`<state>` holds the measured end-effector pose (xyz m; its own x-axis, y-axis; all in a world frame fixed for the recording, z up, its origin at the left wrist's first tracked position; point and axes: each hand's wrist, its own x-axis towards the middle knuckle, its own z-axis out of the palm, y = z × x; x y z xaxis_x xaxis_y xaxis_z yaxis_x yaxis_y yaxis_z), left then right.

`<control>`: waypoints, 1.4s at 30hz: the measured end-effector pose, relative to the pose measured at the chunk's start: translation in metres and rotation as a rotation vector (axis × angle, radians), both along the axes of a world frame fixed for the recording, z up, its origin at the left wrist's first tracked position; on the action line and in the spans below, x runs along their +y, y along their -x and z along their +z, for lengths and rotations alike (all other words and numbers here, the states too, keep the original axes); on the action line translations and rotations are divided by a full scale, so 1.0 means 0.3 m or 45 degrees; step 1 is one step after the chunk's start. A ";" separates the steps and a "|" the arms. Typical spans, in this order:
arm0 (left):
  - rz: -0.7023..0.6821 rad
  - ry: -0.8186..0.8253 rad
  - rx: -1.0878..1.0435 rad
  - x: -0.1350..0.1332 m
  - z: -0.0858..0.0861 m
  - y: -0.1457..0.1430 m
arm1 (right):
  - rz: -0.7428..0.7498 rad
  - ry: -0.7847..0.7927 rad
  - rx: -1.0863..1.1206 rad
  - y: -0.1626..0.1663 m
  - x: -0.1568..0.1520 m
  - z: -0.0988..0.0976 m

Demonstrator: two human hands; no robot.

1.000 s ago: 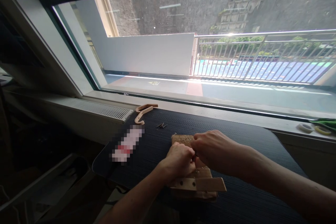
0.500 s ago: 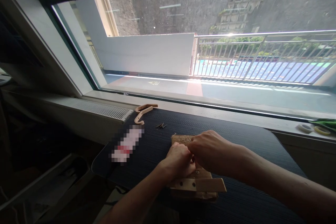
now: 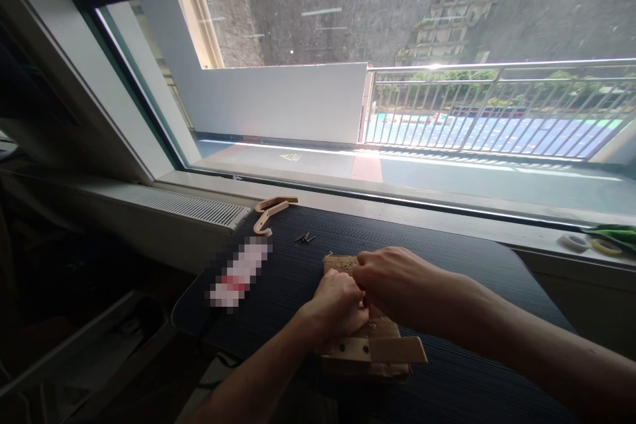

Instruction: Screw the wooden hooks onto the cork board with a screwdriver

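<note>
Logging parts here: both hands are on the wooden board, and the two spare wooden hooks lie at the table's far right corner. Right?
Not quite: the head view shows the wooden hooks at the table's far left corner. The left hand and right hand are on the wooden board.

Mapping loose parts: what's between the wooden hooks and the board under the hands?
Head view: a few small dark screws lie on the table between the wooden hooks and the board; otherwise bare.
</note>
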<state>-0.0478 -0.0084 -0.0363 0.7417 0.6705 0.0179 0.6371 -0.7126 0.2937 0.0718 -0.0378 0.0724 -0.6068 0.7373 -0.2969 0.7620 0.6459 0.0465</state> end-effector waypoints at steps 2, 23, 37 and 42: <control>-0.013 0.001 -0.016 0.003 -0.008 0.001 | -0.036 -0.028 -0.044 0.011 0.005 -0.010; -0.017 0.009 -0.052 0.003 -0.005 0.004 | -0.158 -0.068 -0.017 0.014 0.002 0.004; -0.003 0.004 -0.004 0.007 -0.017 0.002 | -0.193 -0.052 -0.072 0.019 -0.005 -0.021; 0.017 -0.003 -0.020 0.002 -0.013 0.003 | -0.170 -0.094 -0.015 0.012 -0.018 0.022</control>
